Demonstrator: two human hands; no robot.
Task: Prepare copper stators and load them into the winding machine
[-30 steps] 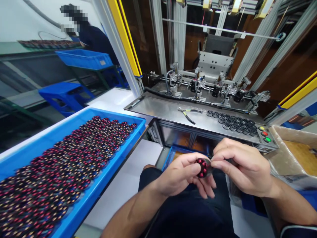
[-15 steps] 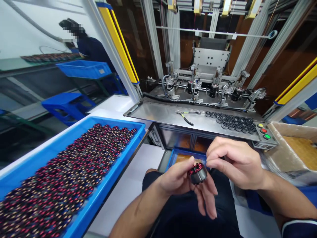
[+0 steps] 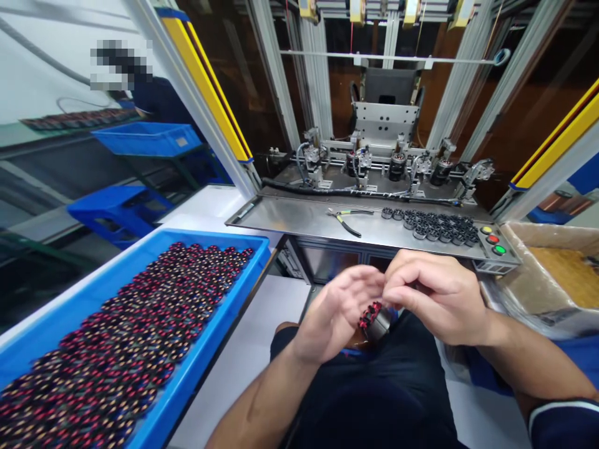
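A small wound stator point(image 3: 374, 319) with red coils and a dark core sits between my two hands, above my lap. My left hand point(image 3: 334, 315) cups it from the left, fingers curled round it. My right hand point(image 3: 433, 296) is closed in a pinch at the stator's top edge; what its fingertips grip is too small to make out. At my left a blue tray point(image 3: 196, 368) holds several more red-wound stators.
Ahead is a steel machine shelf point(image 3: 299, 218) with pliers point(image 3: 346, 219), a row of dark stator cores point(image 3: 433, 227) and coloured buttons point(image 3: 492, 239). A cardboard box point(image 3: 538, 274) stands at the right. Another person works at the far left by blue crates point(image 3: 145, 138).
The stator has been turned in my left hand, from red face towards me to tilted on its side. My hands have drawn closer together, and the view has shifted slightly.
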